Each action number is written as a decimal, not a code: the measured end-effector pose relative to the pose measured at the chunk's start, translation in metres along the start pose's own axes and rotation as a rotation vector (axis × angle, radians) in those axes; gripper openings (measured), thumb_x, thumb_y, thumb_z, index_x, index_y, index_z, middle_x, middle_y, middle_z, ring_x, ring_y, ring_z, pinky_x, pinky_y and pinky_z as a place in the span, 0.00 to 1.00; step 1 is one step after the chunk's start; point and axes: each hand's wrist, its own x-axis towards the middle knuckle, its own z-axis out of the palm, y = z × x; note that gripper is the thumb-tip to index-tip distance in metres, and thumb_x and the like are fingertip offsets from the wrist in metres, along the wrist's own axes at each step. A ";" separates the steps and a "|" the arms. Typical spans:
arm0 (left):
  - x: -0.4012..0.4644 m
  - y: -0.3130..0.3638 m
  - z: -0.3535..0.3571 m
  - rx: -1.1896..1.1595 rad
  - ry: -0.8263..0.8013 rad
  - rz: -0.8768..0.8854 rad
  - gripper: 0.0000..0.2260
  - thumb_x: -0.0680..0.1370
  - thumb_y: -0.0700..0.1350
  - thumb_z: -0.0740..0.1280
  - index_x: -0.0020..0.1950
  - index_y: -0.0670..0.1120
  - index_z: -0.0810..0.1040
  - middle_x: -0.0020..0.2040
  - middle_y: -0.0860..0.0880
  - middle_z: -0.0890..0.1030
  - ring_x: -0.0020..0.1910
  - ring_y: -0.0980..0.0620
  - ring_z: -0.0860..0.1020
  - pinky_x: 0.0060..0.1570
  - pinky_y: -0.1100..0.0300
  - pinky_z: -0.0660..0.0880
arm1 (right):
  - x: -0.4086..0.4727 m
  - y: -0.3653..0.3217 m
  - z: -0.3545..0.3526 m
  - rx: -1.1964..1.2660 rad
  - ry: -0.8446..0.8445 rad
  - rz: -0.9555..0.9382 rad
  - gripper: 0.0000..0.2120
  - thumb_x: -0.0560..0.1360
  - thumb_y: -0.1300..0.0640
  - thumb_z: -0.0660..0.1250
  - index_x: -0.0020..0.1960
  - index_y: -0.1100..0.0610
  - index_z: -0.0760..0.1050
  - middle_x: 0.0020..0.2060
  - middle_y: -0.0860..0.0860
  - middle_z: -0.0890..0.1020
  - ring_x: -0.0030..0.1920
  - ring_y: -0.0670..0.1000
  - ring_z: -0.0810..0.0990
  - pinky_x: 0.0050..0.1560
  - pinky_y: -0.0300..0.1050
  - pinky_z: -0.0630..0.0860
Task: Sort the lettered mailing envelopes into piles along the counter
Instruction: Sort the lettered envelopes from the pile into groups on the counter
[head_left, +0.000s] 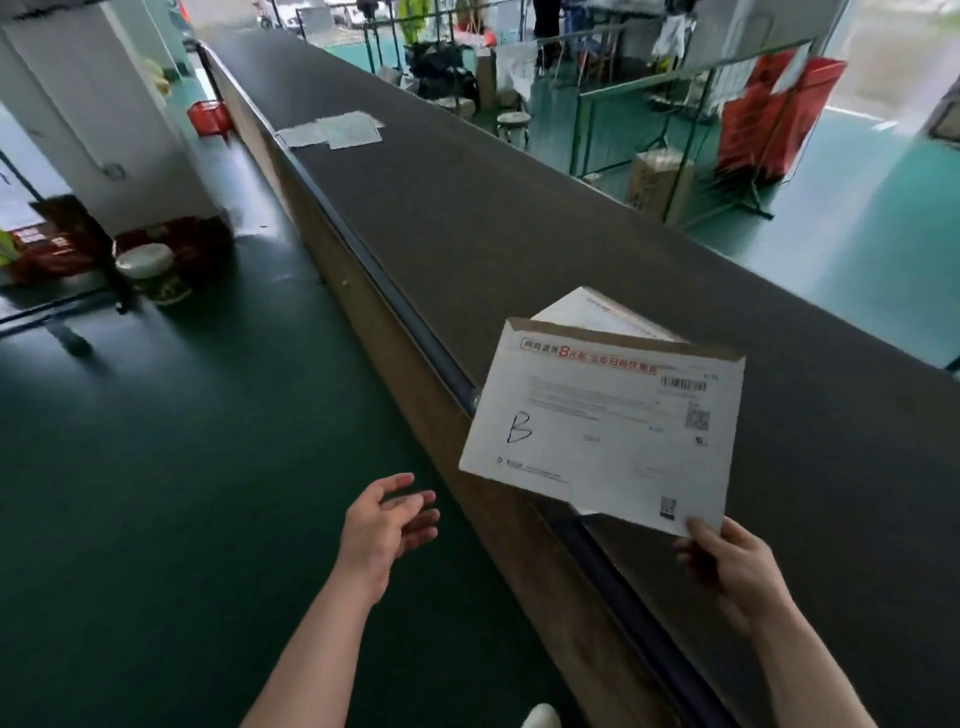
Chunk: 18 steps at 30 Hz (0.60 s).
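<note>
Ahead, the long dark counter (519, 218) runs bare from the hands up to a pile of envelopes (332, 130) lying near its left edge, far off. Over the counter's near rim the right hand (727, 558) pinches the lower corner of an envelope marked B (602, 431), a second envelope (597, 312) behind it. Beside the counter, the left hand (384, 525) hangs with fingers loosely spread, holding nothing.

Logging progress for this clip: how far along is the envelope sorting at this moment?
Done: a small pile of pale flat envelopes already lies far down the long dark counter. In hand: the right hand pinches the white cardboard envelope marked B by its corner, with at least one more white envelope behind it. The left hand is empty and open. Left: placing these; no pile shows nearby.
</note>
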 end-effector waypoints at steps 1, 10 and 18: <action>0.013 0.010 0.011 0.015 -0.015 0.005 0.12 0.81 0.35 0.66 0.64 0.44 0.76 0.53 0.39 0.85 0.52 0.39 0.85 0.50 0.44 0.83 | 0.010 -0.011 0.002 0.026 0.041 -0.024 0.06 0.82 0.62 0.67 0.56 0.62 0.79 0.32 0.55 0.83 0.27 0.47 0.80 0.27 0.38 0.78; 0.141 0.026 0.118 0.216 -0.395 -0.142 0.11 0.82 0.37 0.66 0.64 0.46 0.77 0.54 0.40 0.85 0.50 0.39 0.85 0.48 0.46 0.83 | 0.060 -0.042 0.011 0.334 0.416 -0.035 0.04 0.82 0.62 0.65 0.54 0.61 0.78 0.30 0.54 0.82 0.26 0.47 0.78 0.26 0.37 0.75; 0.221 0.053 0.188 0.395 -0.714 -0.217 0.10 0.82 0.37 0.66 0.63 0.46 0.77 0.53 0.41 0.85 0.49 0.41 0.85 0.42 0.52 0.82 | 0.070 -0.051 0.039 0.087 0.627 0.204 0.17 0.84 0.54 0.64 0.68 0.62 0.73 0.47 0.60 0.84 0.43 0.57 0.84 0.42 0.52 0.82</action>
